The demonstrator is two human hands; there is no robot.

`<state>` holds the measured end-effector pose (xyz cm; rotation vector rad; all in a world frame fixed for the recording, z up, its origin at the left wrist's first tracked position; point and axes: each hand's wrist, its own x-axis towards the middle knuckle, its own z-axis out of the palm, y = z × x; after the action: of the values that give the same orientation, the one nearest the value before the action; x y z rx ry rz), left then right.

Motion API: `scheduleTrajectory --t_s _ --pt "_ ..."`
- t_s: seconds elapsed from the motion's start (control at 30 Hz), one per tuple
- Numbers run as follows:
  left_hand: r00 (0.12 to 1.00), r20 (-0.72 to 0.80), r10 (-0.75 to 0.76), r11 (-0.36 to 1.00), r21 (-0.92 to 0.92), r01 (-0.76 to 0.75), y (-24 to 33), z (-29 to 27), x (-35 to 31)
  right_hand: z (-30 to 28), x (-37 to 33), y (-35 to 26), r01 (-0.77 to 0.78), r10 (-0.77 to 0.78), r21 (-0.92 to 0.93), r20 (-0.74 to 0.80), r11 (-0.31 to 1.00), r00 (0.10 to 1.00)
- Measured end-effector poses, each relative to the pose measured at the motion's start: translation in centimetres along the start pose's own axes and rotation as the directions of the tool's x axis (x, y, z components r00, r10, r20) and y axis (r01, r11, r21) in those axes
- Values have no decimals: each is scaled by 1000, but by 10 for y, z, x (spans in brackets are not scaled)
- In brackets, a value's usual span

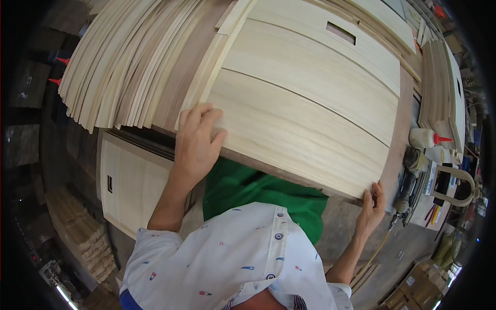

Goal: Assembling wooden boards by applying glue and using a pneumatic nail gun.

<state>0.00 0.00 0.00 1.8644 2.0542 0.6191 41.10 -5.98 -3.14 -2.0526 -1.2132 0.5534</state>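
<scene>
A pale wooden panel of several boards lies on the bench in front of me, with dark seams between the boards and a rectangular slot in the far one. Along its left edge runs a narrow wooden strip. My left hand is at the near left corner, its fingers bent over the strip's near end and its thumb by the panel's edge. At the near right corner, my right hand grips the panel's corner between thumb and fingers. The undersides of both grips are hidden.
Many thin wooden strips are stacked at the left. To the right are a glue bottle with a red tip, a power tool, a clamp and stacked boards. Another slotted panel stands below the bench at left.
</scene>
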Motion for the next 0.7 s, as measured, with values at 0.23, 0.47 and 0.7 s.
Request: scheduleTrajectory --t_s 0.23,0.47,0.7 --pt "996 13 88 993 -79 -87 11 6 2 -3 -3 -2 85 -92 -128 -55 988 994" --pt "943 -52 329 926 -177 -333 38 17 -3 -24 56 -3 83 -101 -97 -192 992 976" --pt "933 27 359 899 -279 -337 55 23 -18 -62 213 9 160 -339 -500 -291 851 895"
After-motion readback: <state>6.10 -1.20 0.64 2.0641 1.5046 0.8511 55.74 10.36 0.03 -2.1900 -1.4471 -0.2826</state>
